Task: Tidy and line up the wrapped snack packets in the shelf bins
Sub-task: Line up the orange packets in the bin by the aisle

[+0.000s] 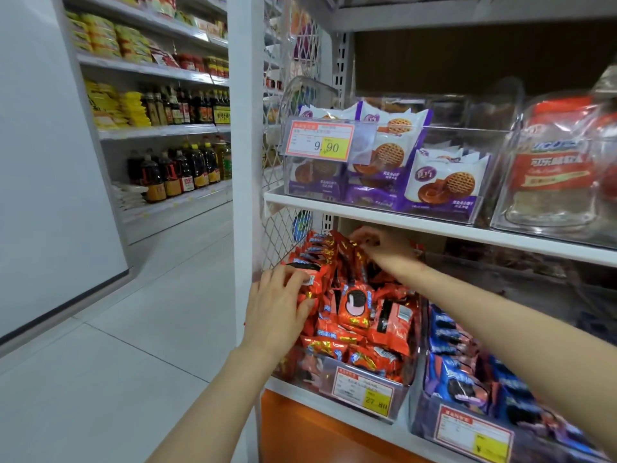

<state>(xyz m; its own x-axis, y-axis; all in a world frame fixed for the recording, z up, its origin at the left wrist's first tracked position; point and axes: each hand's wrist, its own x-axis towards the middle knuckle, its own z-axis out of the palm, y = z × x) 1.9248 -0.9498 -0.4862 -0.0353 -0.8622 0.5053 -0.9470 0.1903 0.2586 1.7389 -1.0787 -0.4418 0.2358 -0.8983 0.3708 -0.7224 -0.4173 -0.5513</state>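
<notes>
**Shop aisle, lower shelf: red bin part-sorted**

Setting: a white metal shelf unit in a tiled grocery aisle, with clear bins on each level.

The red packets (357,305) sit in the leftmost clear bin (325,370) on the lower shelf (334,409). At the back left, a row stands on edge and looks lined up. The middle and front are a loose heap, with packets lying at mixed angles. Judged roughly a third done; the front pile is not yet squared.

The left hand (278,305) is at the bin's left side, fingers curled over a small stack and thumb under it, gripping. The right hand (387,250) reaches deep under the upper shelf with its forearm extended, fingers bent onto the upright packet tops and apparently pinching one.

The neighbouring blue packets (457,379) are untouched and also uneven. The purple packets (444,182) above stand fairly orderly.
</notes>
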